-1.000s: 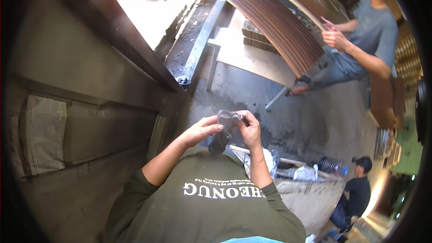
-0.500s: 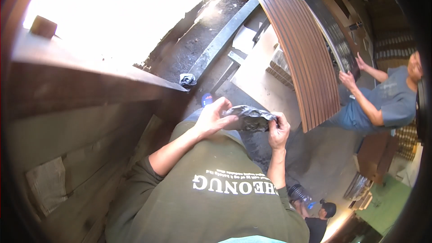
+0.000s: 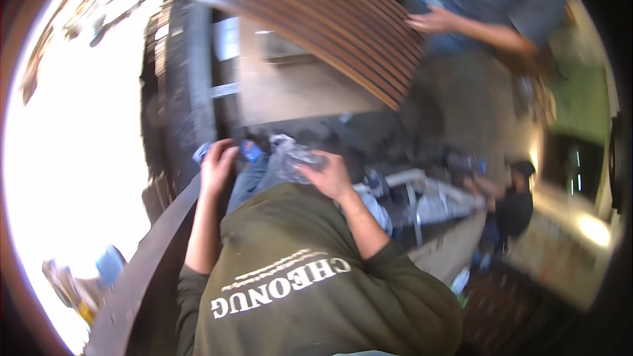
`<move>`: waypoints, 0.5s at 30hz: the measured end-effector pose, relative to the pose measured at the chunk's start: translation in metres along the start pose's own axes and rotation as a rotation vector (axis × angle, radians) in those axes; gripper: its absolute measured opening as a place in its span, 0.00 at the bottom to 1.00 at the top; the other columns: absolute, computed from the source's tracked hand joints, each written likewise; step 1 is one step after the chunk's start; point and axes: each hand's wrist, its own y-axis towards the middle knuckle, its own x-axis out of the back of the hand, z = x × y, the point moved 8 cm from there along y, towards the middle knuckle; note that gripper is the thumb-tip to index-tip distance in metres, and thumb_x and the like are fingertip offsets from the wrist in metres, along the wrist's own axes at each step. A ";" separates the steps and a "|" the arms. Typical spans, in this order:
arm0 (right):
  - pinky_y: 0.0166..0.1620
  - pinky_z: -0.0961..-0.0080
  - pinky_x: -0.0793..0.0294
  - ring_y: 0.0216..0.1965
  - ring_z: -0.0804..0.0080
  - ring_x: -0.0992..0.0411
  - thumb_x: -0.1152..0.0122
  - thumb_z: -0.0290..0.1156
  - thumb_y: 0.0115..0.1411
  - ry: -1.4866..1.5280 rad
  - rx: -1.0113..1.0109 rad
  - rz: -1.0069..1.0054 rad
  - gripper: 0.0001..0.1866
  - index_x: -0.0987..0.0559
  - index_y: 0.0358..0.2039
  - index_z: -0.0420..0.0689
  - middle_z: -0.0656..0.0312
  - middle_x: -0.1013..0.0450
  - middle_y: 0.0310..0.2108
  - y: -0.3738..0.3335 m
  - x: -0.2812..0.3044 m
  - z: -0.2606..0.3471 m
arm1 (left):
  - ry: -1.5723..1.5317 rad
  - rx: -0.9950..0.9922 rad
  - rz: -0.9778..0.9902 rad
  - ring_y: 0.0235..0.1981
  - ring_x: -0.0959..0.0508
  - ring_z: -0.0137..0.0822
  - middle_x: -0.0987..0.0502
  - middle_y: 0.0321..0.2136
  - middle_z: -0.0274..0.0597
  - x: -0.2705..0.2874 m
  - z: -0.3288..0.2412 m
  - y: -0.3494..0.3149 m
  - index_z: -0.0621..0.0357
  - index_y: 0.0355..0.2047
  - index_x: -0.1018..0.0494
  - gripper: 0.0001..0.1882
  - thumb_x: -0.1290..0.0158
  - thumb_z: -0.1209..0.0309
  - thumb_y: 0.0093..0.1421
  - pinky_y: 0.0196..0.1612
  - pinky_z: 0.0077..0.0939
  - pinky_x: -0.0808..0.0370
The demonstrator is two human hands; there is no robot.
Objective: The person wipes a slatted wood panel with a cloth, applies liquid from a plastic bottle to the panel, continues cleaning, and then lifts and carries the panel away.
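A crumpled grey sheet, thin and shiny like plastic film, hangs from my right hand, whose thumb and fingers are closed on its right end. My left hand is off the sheet, at the end of the dark ledge, its fingers slightly bent and apart. Right beside those fingers, partly hidden behind them, lies a small crumpled grey-blue wad. Blur hides whether the hand touches it.
A co-worker's hand is at the edge of a brown ribbed panel ahead. Beneath is a pale board. A dark ledge runs along my left. Another person is low at the right, beyond a grey-wrapped frame.
My left hand has let go of the sheet and moved left to the wad; the right hand keeps the sheet. The view has turned right. The co-worker's hand has shifted along the panel.
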 end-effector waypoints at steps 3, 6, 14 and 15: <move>0.36 0.67 0.27 0.34 0.48 0.26 0.34 0.41 0.50 0.022 -0.054 -0.351 0.19 0.22 0.35 0.38 0.46 0.25 0.29 -0.047 0.054 -0.034 | -0.057 0.222 -0.037 0.23 0.30 0.21 0.27 0.23 0.33 0.034 0.147 0.005 0.62 0.36 0.27 0.11 0.49 0.66 0.62 0.27 0.13 0.32; 0.36 0.71 0.28 0.30 0.61 0.24 0.36 0.37 0.52 0.199 -0.158 -0.715 0.15 0.22 0.34 0.38 0.51 0.24 0.27 -0.138 0.113 -0.086 | 0.107 0.304 0.175 0.20 0.31 0.22 0.27 0.21 0.34 0.033 0.228 -0.001 0.61 0.36 0.29 0.13 0.50 0.63 0.63 0.22 0.14 0.33; 0.53 0.71 0.35 0.47 0.69 0.32 0.38 0.39 0.55 0.521 -0.713 -1.704 0.21 0.24 0.44 0.37 0.58 0.27 0.44 -0.444 0.135 -0.194 | 0.756 -0.004 0.612 0.17 0.30 0.30 0.28 0.13 0.38 -0.026 0.201 -0.007 0.61 0.15 0.32 0.16 0.50 0.64 0.54 0.21 0.31 0.34; 0.55 0.69 0.37 0.50 0.65 0.33 0.43 0.42 0.57 0.593 -0.608 -1.582 0.25 0.27 0.49 0.37 0.57 0.29 0.48 -0.472 0.132 -0.220 | 0.848 -0.191 0.631 0.16 0.31 0.28 0.27 0.12 0.36 -0.027 0.197 0.004 0.61 0.18 0.28 0.16 0.48 0.62 0.56 0.21 0.29 0.33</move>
